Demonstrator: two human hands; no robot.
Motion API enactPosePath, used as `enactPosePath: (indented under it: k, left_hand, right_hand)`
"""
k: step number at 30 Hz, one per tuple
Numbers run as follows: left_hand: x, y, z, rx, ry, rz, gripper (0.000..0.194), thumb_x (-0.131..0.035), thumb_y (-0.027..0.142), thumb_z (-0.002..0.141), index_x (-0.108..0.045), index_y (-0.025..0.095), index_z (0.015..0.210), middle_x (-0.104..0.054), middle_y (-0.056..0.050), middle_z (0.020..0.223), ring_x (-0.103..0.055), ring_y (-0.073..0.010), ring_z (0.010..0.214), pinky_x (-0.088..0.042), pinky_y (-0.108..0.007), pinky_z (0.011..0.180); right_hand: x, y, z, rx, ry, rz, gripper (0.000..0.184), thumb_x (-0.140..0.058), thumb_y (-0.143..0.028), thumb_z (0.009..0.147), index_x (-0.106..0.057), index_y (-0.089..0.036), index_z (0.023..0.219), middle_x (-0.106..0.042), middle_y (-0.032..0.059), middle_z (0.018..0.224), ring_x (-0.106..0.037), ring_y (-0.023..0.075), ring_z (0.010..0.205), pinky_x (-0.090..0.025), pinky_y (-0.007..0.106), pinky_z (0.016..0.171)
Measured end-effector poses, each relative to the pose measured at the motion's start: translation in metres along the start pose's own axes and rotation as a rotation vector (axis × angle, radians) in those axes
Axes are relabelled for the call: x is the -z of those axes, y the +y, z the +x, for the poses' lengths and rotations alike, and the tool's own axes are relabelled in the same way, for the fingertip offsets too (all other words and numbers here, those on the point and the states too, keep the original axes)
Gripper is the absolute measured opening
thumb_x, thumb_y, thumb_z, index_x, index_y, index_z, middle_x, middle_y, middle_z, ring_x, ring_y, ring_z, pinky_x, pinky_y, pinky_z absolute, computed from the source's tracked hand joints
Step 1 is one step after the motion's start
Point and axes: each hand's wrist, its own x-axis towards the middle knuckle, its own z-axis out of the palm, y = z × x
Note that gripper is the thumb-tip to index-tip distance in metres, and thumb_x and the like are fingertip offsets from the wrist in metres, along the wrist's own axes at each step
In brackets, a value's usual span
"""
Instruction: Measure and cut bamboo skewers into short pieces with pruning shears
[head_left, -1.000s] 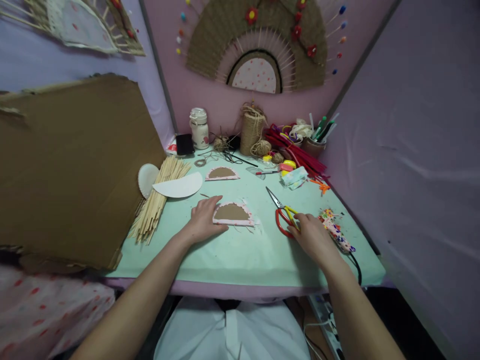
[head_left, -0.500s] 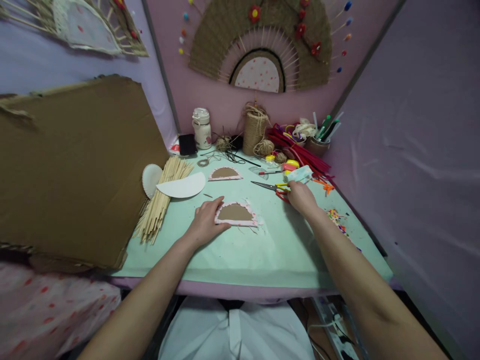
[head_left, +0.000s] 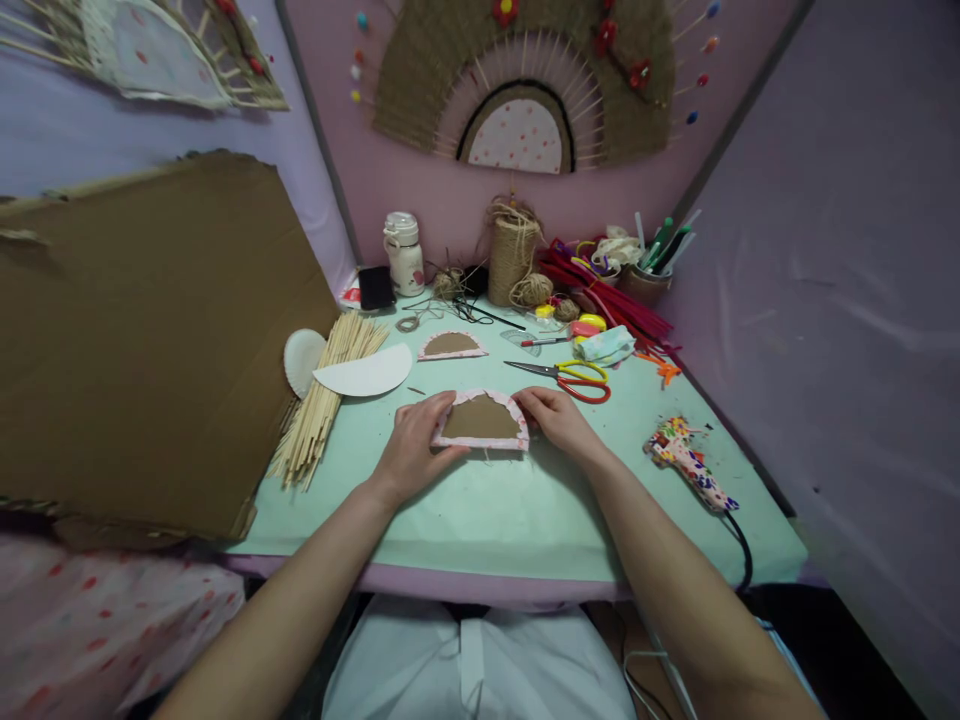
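Between my two hands is a cardboard half-circle (head_left: 481,420) with pink-and-white cloth folded over its edges, its bare brown side facing me. My left hand (head_left: 420,440) grips its left end, thumb along the straight lower edge. At the right end, the fingers of my right hand (head_left: 556,420) pinch the curved edge. A second cloth-edged half-circle (head_left: 451,345) lies flat farther back. Scissors (head_left: 559,373) with one yellow and one red handle rest beyond my right hand, blades pointing left.
On the left are thin wooden sticks (head_left: 330,400), a white half-disc (head_left: 364,372) and a large cardboard sheet (head_left: 150,350). A patterned glue gun (head_left: 694,465) lies at the right with its cord over the edge. Twine (head_left: 514,260) and a bottle (head_left: 405,255) stand at the back.
My right hand has left the scissors and come to the right end of the half-circle, which is now held at both ends. The glue gun, hidden behind my forearm before, now shows.
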Motion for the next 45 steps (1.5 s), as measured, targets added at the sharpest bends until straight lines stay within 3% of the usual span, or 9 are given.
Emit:
enactPosePath:
  k: [7,15,25,36,40,45]
  left_hand:
    - [-0.005,0.004,0.000,-0.059,-0.055,-0.083,0.062,-0.067,0.035,0.082,-0.038,0.024,0.135,-0.053,-0.013,0.138,-0.049,-0.0266,0.128,-0.041,-0.043,0.103]
    - [-0.007,0.004,0.000,-0.014,-0.092,-0.146,0.066,-0.070,0.033,0.078,-0.039,0.025,0.135,-0.054,-0.012,0.135,-0.052,-0.0272,0.125,-0.043,-0.045,0.104]
    - [-0.006,0.006,0.000,0.011,-0.097,-0.163,0.065,-0.069,0.034,0.078,-0.040,0.024,0.135,-0.054,-0.012,0.135,-0.052,-0.0270,0.125,-0.042,-0.044,0.104]
    - [-0.004,0.008,0.000,0.062,-0.120,-0.178,0.066,-0.070,0.037,0.076,-0.041,0.024,0.134,-0.057,-0.011,0.132,-0.055,-0.0267,0.120,-0.045,-0.042,0.100]
    - [-0.003,0.009,0.000,0.112,-0.066,-0.166,0.063,-0.071,0.043,0.074,-0.046,0.023,0.128,-0.059,-0.010,0.126,-0.058,-0.0260,0.113,-0.047,-0.040,0.096]
    - [-0.003,0.009,0.002,0.290,0.151,-0.219,0.061,-0.074,0.046,0.070,-0.050,0.023,0.121,-0.063,-0.006,0.115,-0.062,-0.0212,0.094,-0.051,-0.035,0.084]
  right_hand:
    - [0.003,0.006,-0.008,-0.032,0.001,0.108,0.040,-0.060,-0.055,0.078,-0.066,-0.015,0.075,-0.054,-0.0014,0.060,-0.040,0.0105,0.054,-0.028,0.024,0.050]
    - [0.001,0.008,-0.007,-0.037,0.017,0.115,0.036,-0.062,-0.051,0.074,-0.064,-0.016,0.071,-0.052,-0.0027,0.055,-0.039,0.0106,0.051,-0.029,0.025,0.051]
    - [-0.001,0.005,-0.009,-0.014,0.054,0.070,0.032,-0.060,-0.049,0.076,-0.061,-0.018,0.070,-0.053,-0.0023,0.058,-0.042,0.0127,0.056,-0.033,0.026,0.055]
    - [0.001,0.000,-0.014,-0.024,0.063,0.071,0.046,-0.050,-0.059,0.083,-0.061,-0.018,0.069,-0.056,-0.0003,0.061,-0.046,0.0152,0.060,-0.034,0.026,0.055]
    - [0.001,0.001,-0.012,-0.034,0.072,0.107,0.045,-0.051,-0.060,0.082,-0.065,-0.017,0.078,-0.062,0.0020,0.070,-0.050,0.0160,0.064,-0.038,0.026,0.056]
    - [0.001,0.003,-0.011,-0.039,0.125,0.194,0.054,-0.037,-0.064,0.087,-0.063,-0.018,0.095,-0.065,0.0060,0.082,-0.056,0.0155,0.065,-0.041,0.026,0.055]
